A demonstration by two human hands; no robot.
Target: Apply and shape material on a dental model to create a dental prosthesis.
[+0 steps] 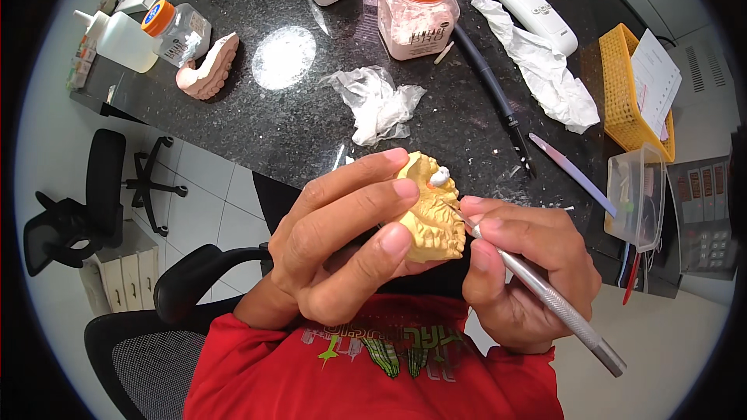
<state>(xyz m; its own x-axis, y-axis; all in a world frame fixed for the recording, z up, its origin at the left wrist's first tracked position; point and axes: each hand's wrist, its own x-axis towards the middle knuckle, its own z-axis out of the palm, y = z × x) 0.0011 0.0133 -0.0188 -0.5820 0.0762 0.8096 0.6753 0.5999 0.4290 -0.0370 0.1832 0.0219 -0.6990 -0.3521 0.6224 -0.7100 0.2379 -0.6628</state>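
Observation:
My left hand (342, 237) is closed round a yellow plaster dental model (428, 214), held up off the counter with its teeth in view. One whitish tooth (440, 176) stands out at its upper right edge, with a small orange spot beside it. In a pinch grip, my right hand (537, 264) holds a scalpel-like knife with a knurled metal handle (556, 303). Its thin tip reaches the right side of the model; whether it touches cannot be made out. The handle slants down to the right.
On the dark speckled counter (257, 120) lie crumpled tissue (377, 105), another tissue (545, 70), a black pen-like tool (494, 93) and a purple file (572, 171). Powder jars (420, 23), a pink dental model (208, 68), a yellow basket (618, 78) and a clear box (634, 194) stand around.

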